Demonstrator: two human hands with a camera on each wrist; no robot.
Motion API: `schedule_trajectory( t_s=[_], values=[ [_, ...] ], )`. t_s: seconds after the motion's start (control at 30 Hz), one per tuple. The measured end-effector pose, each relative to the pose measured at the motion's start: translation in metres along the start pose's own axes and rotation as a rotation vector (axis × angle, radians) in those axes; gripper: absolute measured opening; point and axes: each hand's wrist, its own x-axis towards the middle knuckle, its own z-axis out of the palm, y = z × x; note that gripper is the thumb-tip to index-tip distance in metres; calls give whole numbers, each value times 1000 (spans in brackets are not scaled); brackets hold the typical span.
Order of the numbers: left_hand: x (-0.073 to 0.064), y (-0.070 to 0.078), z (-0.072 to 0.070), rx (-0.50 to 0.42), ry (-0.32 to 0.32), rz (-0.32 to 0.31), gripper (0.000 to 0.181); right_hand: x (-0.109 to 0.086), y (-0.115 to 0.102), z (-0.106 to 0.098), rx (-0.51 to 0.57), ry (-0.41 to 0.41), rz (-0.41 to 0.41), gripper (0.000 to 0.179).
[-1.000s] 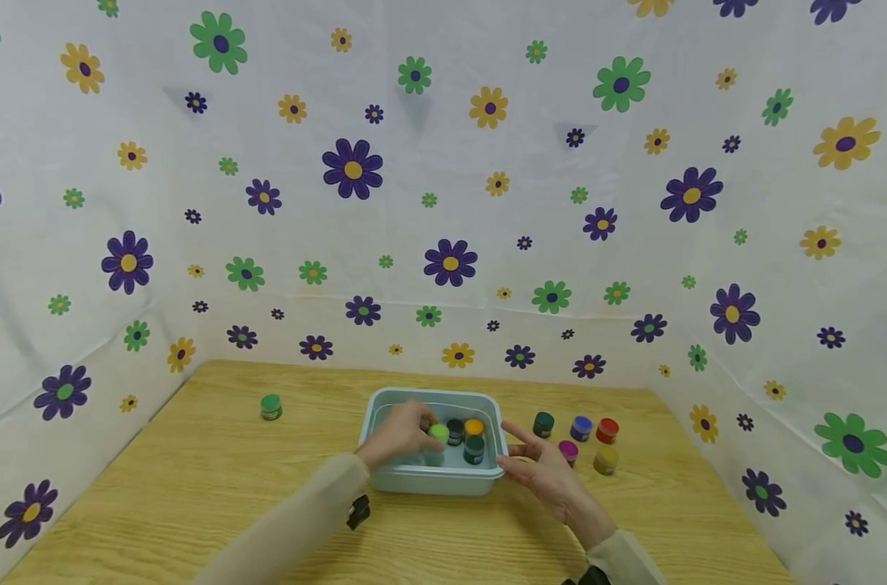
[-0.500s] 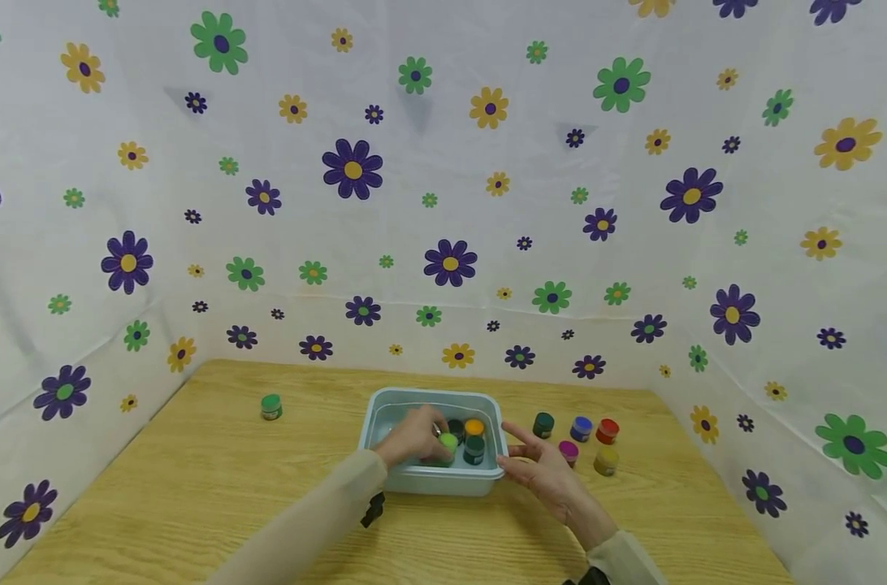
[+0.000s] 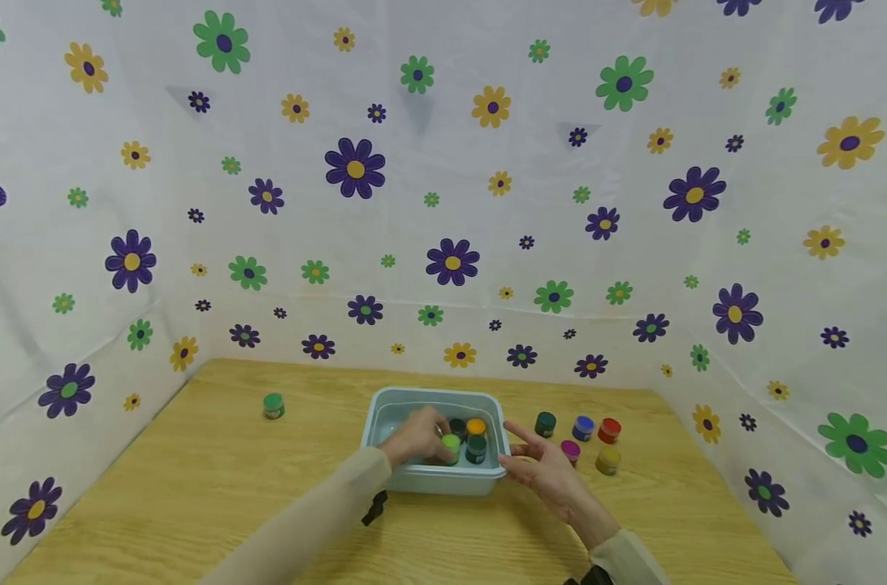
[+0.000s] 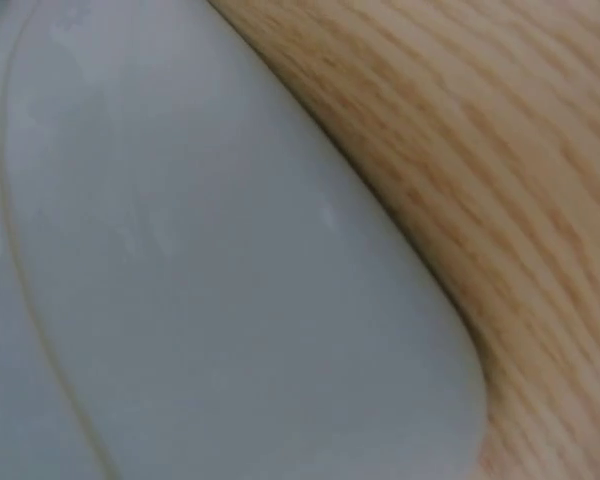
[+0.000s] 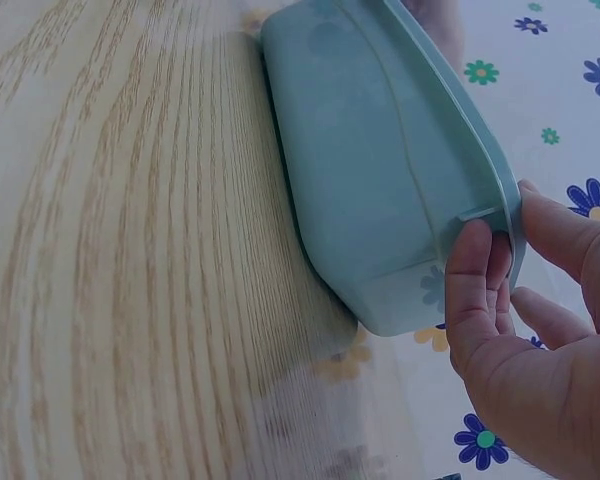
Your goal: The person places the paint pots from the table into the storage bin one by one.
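My left hand point(image 3: 417, 437) reaches into a pale blue plastic tub point(image 3: 429, 485) and holds a small jar with a light green lid point(image 3: 452, 444), upright near the tub's front wall. Next to it in the tub are a dark-lidded jar point(image 3: 457, 428), an orange-lidded jar point(image 3: 476, 429) and a dark green jar point(image 3: 476, 448). My right hand point(image 3: 549, 481) grips the tub's right end. In the right wrist view, the fingers of my right hand point(image 5: 525, 390) lie about the rim at one corner. The left wrist view holds only the tub's outer wall point(image 4: 230, 250) and tabletop.
Right of the tub stand several jars: dark green point(image 3: 545, 423), blue point(image 3: 583, 428), red point(image 3: 609, 430), magenta point(image 3: 571, 452) and yellow point(image 3: 607, 460). A green-lidded jar point(image 3: 273, 405) stands far left on the wooden table point(image 3: 195, 471). A flowered white cloth point(image 3: 443, 203) rises behind.
My left hand has moved right and slightly toward the front inside the tub, bringing the light green jar beside the dark green one. My right hand has stayed at the tub's right end.
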Motion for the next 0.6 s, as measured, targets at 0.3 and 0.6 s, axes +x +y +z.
schedule_trajectory(
  t_s=[0.3,0.6],
  values=[
    [3,-2,1,-11,-4,-3,28,2,1,-2,25,-20,-6,69],
    [4,-4,-1,-96,-29,-47,35,3,1,-1,27,-21,5,69]
  ],
)
